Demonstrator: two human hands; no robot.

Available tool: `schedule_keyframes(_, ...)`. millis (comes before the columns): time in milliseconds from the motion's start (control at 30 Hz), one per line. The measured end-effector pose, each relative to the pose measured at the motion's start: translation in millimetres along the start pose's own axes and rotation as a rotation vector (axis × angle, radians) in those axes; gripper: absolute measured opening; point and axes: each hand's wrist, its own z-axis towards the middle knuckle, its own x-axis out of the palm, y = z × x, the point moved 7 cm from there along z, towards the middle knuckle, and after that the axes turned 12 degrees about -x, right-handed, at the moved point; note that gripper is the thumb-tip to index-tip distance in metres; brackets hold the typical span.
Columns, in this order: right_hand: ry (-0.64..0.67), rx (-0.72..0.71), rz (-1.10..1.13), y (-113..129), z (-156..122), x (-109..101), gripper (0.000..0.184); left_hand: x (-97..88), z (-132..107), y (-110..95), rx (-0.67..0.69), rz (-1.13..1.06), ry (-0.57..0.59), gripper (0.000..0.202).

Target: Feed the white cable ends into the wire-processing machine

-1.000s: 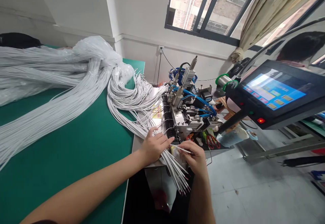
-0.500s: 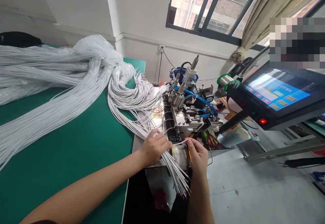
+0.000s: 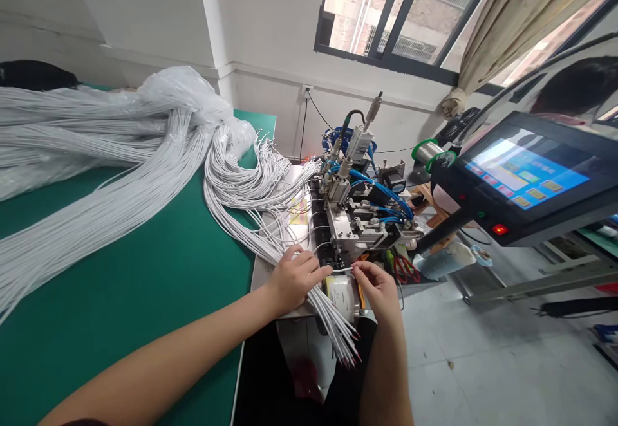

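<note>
A bundle of white cables [image 3: 334, 323] runs under my left hand [image 3: 297, 279], whose fingers are wrapped over it at the machine's front corner. The bundle's stripped, reddish ends hang down past the edge. One single white cable [image 3: 342, 270] stretches from beside my left fingers to my right hand [image 3: 379, 287], which pinches it near its end between thumb and fingertips. Just beyond the hands stands a bench machine [image 3: 345, 213] with metal cylinders, blue air hoses and a black feed strip [image 3: 320, 220], across which several cables lie.
Long white cables [image 3: 120, 201] in plastic wrap cover much of the green table [image 3: 193, 259] to the left. A control screen [image 3: 528, 168] on an arm stands at right, near a solder wire spool [image 3: 429, 154]. Behind it is another person's head [image 3: 579, 88].
My right hand has shifted slightly, its fingertips moving a little left along the single cable. My left hand stays on the bundle, its forefinger reaching slightly further right. The bundle's ends have swung slightly left.
</note>
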Motion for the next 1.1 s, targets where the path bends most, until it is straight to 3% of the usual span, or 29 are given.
schedule_keyframes(133,0.007,-0.083,-0.228,8,5,-1,0.028,-0.6,-1,1,-0.017,-0.002,-0.021,0.033)
schedule_keyframes(267,0.034,-0.128,-0.275,9,11,4,0.029,-0.8,-2,3,-0.06,0.015,-0.049,0.034)
schedule_keyframes(500,0.116,-0.075,-0.01,-16,24,17,0.026,1.8,-1,5,-0.112,0.069,-0.019,0.035)
schedule_keyframes(700,0.063,0.16,0.342,-45,23,31,0.03,5.9,-1,6,-0.138,0.089,0.042,0.038)
schedule_keyframes(900,0.049,0.192,0.376,-47,21,34,0.031,5.7,-1,6,-0.144,0.091,0.039,0.037)
schedule_keyframes(1100,0.019,0.138,0.285,-47,12,22,0.036,5.3,-2,8,-0.156,0.076,0.054,0.042)
